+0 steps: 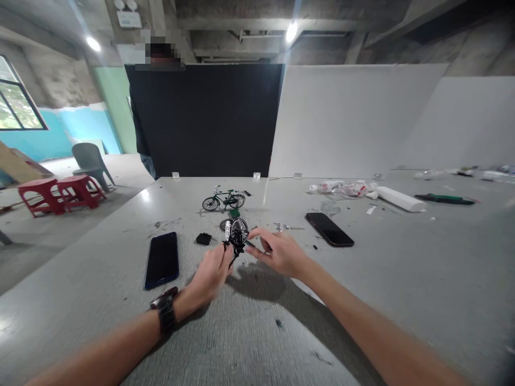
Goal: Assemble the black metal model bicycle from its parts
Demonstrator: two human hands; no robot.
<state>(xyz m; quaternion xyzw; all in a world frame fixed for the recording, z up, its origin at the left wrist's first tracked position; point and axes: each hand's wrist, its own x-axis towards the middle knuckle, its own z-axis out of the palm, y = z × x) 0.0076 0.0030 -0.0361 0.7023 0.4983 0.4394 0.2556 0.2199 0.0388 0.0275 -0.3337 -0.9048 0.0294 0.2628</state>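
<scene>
The only view looks out from the person's own head, facing forward and tilted down over a table [225,332]. It is near the work: forearms run in from the lower corners, and the left hand [211,271] and right hand [284,252] meet just below the middle. The view is wide, reaching past a black board [205,118] and a white board [341,118] up to the ceiling [225,10], and out to a window [18,96] at the left edge.

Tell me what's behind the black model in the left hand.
A green toy bicycle, standing; nearer, a small green piece, possibly attached to the black model. The tabletop directly behind the black model is covered.
</scene>
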